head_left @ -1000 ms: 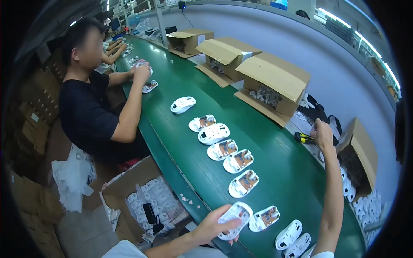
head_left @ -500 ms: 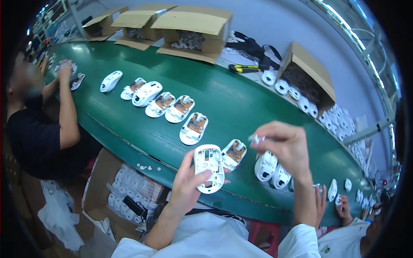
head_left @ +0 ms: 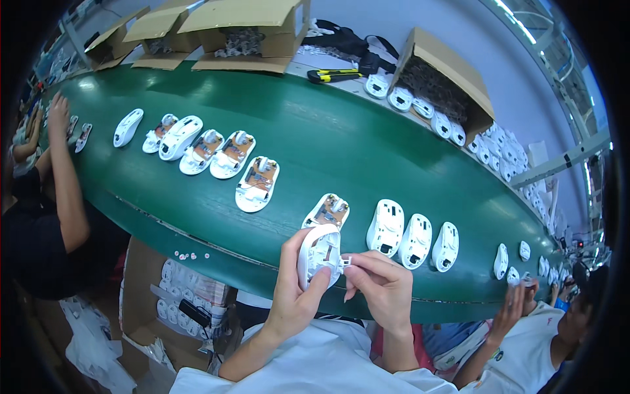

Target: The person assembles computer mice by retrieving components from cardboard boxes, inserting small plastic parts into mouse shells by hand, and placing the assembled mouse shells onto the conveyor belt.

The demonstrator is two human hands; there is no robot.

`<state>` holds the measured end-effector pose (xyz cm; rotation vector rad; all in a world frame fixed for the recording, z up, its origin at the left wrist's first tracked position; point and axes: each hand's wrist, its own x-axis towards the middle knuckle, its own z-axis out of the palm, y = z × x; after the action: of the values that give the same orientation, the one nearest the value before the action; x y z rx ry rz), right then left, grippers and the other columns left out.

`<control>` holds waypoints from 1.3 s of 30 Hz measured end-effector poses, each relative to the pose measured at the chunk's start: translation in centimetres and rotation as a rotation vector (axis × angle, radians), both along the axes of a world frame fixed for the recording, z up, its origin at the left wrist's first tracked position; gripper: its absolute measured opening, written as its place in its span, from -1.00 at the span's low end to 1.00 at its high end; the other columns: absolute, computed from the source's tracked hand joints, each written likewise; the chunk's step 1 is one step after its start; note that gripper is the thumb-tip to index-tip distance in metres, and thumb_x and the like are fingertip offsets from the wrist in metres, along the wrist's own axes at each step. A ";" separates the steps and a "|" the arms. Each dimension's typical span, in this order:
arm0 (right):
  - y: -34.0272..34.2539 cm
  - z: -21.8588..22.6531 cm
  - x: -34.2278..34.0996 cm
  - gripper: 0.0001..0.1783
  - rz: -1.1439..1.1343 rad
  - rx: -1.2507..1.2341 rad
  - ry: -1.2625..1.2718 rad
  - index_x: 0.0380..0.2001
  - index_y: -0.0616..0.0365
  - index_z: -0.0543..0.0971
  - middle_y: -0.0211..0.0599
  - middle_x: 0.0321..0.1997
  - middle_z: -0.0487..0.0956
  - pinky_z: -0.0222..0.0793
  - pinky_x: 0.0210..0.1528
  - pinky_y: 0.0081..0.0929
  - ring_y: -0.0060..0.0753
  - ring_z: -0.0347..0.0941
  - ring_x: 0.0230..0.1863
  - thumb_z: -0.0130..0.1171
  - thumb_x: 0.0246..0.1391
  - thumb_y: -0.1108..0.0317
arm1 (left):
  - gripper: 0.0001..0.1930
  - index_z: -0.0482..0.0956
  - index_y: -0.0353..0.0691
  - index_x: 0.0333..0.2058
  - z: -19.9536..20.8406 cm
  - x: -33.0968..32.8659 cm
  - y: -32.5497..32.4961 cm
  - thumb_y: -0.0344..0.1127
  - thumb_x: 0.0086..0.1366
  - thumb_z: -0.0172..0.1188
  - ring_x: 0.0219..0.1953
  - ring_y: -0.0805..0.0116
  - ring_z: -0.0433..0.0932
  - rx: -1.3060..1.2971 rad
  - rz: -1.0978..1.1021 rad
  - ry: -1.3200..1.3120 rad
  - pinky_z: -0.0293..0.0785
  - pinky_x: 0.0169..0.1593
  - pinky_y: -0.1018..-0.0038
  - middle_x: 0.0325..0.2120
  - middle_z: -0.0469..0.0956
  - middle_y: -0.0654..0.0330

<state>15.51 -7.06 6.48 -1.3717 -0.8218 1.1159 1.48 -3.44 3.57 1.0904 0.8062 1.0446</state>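
A white mouse top shell (head_left: 319, 257), its hollow inner side showing, is gripped in my left hand (head_left: 298, 289) over the near table edge. My right hand (head_left: 382, 289) pinches a small clear-white plastic part (head_left: 344, 262) right at the shell's right side; whether it touches cannot be made out. Just beyond lies an open mouse base (head_left: 328, 211) with a brown circuit board, partly hidden by the shell. To the right of my hands stand closed white mice (head_left: 385, 226), (head_left: 416, 241) in a row. Another open mouse base (head_left: 257, 184) rests to the left.
On the green table (head_left: 315, 144) sit several more mouse bases and shells. Cardboard boxes (head_left: 239, 39) of parts and a yellow-black utility knife (head_left: 335, 75) line the back. Small pink-white pieces (head_left: 190, 256) lie at the near edge. Co-workers (head_left: 39, 230) sit left and right (head_left: 525, 341).
My right hand has come down from above the mice to the shell, bringing the small part. The left hand has tilted the shell. The view has shifted, and both co-workers' arms have moved.
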 end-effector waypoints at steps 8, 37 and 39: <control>1.4 -0.4 1.0 -0.94 -0.078 -0.110 -0.160 -0.40 0.37 0.58 -0.27 -0.37 0.51 0.40 -0.51 -0.73 -0.57 0.36 -0.48 0.24 -0.01 0.62 | -0.51 0.21 -0.29 0.18 -0.1 2.6 1.1 -0.52 0.27 0.01 -0.11 0.31 0.40 0.066 0.025 0.143 0.36 -0.05 0.45 -0.04 0.37 0.05; 2.9 -2.1 0.1 -0.89 -0.052 -0.053 -0.311 -0.45 0.28 0.46 -0.34 -0.42 0.46 0.30 -0.44 -0.75 -0.61 0.31 -0.48 0.20 0.01 0.62 | -0.64 0.43 -0.35 -0.03 -0.6 2.9 3.2 -0.52 0.18 0.20 -0.29 0.42 0.48 0.240 0.169 0.327 0.43 -0.20 0.56 -0.24 0.52 0.12; 3.0 -2.1 0.0 -0.90 -0.035 -0.053 -0.253 -0.44 0.28 0.46 -0.33 -0.41 0.46 0.31 -0.44 -0.75 -0.61 0.31 -0.48 0.20 0.02 0.61 | -0.65 0.44 -0.35 -0.04 -0.5 2.5 3.1 -0.52 0.17 0.20 -0.30 0.41 0.48 0.212 0.187 0.329 0.44 -0.22 0.55 -0.25 0.53 0.12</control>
<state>15.48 -4.09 4.39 -1.5877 -0.9511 0.9546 4.03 -0.30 3.04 1.4116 1.0944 1.1419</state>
